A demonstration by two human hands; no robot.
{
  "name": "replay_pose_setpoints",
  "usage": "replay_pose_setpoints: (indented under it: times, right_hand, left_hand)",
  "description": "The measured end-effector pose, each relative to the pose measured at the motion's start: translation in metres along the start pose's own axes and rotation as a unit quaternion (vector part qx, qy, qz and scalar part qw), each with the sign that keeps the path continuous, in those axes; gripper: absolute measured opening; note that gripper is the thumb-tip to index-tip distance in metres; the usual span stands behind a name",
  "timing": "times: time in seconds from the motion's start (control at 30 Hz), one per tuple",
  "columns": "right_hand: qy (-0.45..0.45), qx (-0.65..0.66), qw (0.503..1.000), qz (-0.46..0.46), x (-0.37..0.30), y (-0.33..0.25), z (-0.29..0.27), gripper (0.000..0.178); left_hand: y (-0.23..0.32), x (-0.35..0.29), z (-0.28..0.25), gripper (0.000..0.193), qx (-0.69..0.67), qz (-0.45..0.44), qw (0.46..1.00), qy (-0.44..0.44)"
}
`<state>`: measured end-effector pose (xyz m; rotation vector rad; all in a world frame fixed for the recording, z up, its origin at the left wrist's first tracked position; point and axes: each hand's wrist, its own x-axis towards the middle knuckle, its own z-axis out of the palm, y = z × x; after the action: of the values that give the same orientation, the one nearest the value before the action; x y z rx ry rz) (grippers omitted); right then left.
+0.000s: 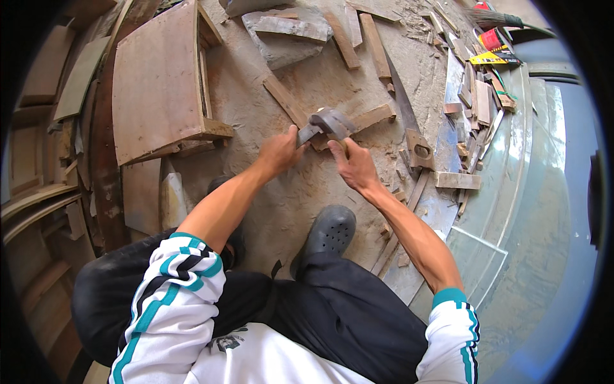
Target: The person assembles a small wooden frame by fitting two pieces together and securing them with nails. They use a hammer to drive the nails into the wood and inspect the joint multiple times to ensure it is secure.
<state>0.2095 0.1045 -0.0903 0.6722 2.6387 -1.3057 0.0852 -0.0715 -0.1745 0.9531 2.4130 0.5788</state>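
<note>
My left hand (279, 152) is closed around a grey metal tool (307, 134); its exact kind is unclear because its far end merges with a hammer head. In my right hand (355, 165) is the short handle of a hammer (336, 123), whose blurred grey head meets or overlaps that tool. Below them on the dusty floor, one wooden strip (284, 100) slants to the left and another wooden piece (374, 118) lies to the right. Where these two pieces come together is partly covered by my hands and the tools.
A wooden box-like piece (157, 83) stands at the left. Beyond my hands lies a grey block (288, 41). To the right are a hand plane (419, 151), a saw blade (400, 93), wood scraps (481, 102) and glass sheets (531, 185). My grey clog (330, 230) rests near the middle.
</note>
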Motion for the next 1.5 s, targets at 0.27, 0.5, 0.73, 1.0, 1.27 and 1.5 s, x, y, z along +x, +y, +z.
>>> replay_pose_setpoints:
  times: [0.27, 0.5, 0.73, 1.0, 1.27, 1.5]
  right_hand:
    - [0.038, -0.008, 0.993, -0.109, -0.017, 0.018, 0.009, 0.041]
    - [0.022, 0.028, 0.997, -0.066, -0.013, -0.023, -0.014, 0.03]
    - [0.048, -0.133, 0.943, -0.302, -0.009, 0.04, -0.009, 0.027]
    - [-0.099, -0.304, 0.81, -0.492, 0.053, 0.037, -0.081, 0.054]
    - [-0.135, -0.339, 0.781, -0.506, 0.11, 0.043, -0.069, 0.06]
    - [-0.149, -0.343, 0.746, -0.551, 0.135, 0.06, -0.074, 0.065]
  left_hand:
    - [0.002, 0.0, 0.006, 0.047, 0.006, 0.0, 1.0, -0.003]
    - [-0.007, -0.005, 0.007, 0.046, -0.005, -0.002, 1.0, 0.013]
    - [-0.002, -0.002, 0.005, 0.043, 0.015, 0.009, 1.0, 0.013]
    - [-0.004, -0.002, 0.004, 0.044, -0.004, -0.003, 1.0, 0.004]
    - [-0.002, 0.0, -0.003, 0.04, 0.012, -0.003, 1.0, -0.005]
    - [-0.003, -0.001, 0.002, 0.04, 0.005, -0.021, 0.999, -0.029]
